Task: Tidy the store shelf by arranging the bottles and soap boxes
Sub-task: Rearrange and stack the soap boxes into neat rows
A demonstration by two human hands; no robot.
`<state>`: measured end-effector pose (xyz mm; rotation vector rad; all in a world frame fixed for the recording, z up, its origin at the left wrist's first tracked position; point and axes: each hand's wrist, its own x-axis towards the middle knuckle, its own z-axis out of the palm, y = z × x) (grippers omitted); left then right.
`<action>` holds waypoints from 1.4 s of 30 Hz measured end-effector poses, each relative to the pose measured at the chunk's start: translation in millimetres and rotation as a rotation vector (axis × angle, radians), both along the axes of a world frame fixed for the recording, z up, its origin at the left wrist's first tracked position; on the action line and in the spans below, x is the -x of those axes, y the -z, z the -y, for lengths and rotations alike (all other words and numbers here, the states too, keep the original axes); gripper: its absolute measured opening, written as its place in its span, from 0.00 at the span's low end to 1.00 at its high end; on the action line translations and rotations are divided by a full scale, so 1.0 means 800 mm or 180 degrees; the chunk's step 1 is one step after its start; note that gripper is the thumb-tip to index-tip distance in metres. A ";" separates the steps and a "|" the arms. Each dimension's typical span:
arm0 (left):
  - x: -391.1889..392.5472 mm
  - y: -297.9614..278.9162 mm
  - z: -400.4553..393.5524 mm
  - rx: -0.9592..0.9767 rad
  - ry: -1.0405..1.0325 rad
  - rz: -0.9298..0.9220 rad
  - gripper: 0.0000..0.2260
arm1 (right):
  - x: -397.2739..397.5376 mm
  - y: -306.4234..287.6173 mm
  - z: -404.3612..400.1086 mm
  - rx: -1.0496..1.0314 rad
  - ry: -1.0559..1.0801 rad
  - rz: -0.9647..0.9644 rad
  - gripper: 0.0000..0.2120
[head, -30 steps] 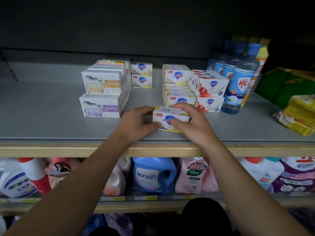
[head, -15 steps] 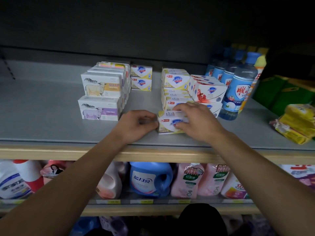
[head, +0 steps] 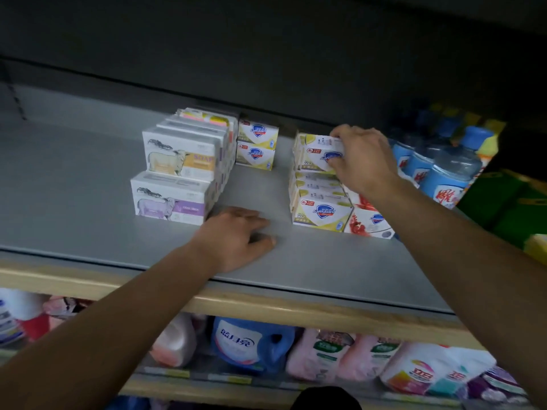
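My right hand grips a yellow-and-white soap box on top of the yellow soap stack at the middle of the grey shelf. My left hand rests on the bare shelf in front, fingers loosely curled, holding nothing. Red-and-white soap boxes stand right of that stack, partly hidden by my right forearm. Two more yellow boxes are stacked further back. White sheep-printed soap boxes stand in rows at the left. Blue-capped bottles stand at the right.
Green and yellow packs lie at the far right of the shelf. The wooden shelf lip runs along the front. Detergent jugs and pink refill bottles fill the shelf below. A dark shelf underside hangs overhead.
My right hand has lifted the yellow soap box from the front of the shelf up onto the yellow stack. My left hand has let go of it and now rests on the shelf.
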<state>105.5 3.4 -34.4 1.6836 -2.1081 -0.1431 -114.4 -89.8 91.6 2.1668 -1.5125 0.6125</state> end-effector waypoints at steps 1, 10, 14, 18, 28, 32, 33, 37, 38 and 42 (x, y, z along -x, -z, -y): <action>-0.001 0.001 0.001 0.0032 0.0006 0.0003 0.30 | -0.002 0.001 0.012 0.0018 0.0102 -0.0131 0.22; -0.001 0.006 0.006 0.0294 0.0043 -0.0057 0.23 | -0.015 0.017 0.047 -0.0060 0.0521 -0.0884 0.22; -0.001 0.006 0.006 0.0313 0.0065 -0.0053 0.23 | -0.016 0.011 0.035 -0.0225 0.0599 -0.0960 0.23; 0.000 0.004 0.005 0.0281 0.0063 -0.0051 0.23 | -0.015 0.026 -0.003 0.0037 0.0132 -0.0165 0.22; 0.003 -0.012 -0.009 0.0433 0.0155 -0.0199 0.19 | -0.014 0.135 -0.044 -0.0316 -0.0055 0.0211 0.25; 0.007 -0.043 -0.005 0.0664 0.0100 -0.0288 0.19 | -0.013 0.140 -0.041 -0.0191 -0.0082 0.0268 0.24; 0.010 -0.055 0.001 0.0762 0.0089 -0.0330 0.20 | -0.013 0.141 -0.041 -0.0184 -0.0087 0.0271 0.23; 0.026 -0.112 0.046 0.1195 0.0030 -0.0358 0.18 | -0.014 0.141 -0.041 -0.0183 -0.0109 0.0391 0.23; 0.031 -0.124 0.064 0.1221 -0.0015 -0.0333 0.18 | -0.013 0.140 -0.040 -0.0196 -0.0115 0.0418 0.23; 0.038 -0.150 0.140 0.1084 -0.0235 0.0020 0.17 | -0.014 0.139 -0.041 -0.0291 -0.0122 0.0440 0.23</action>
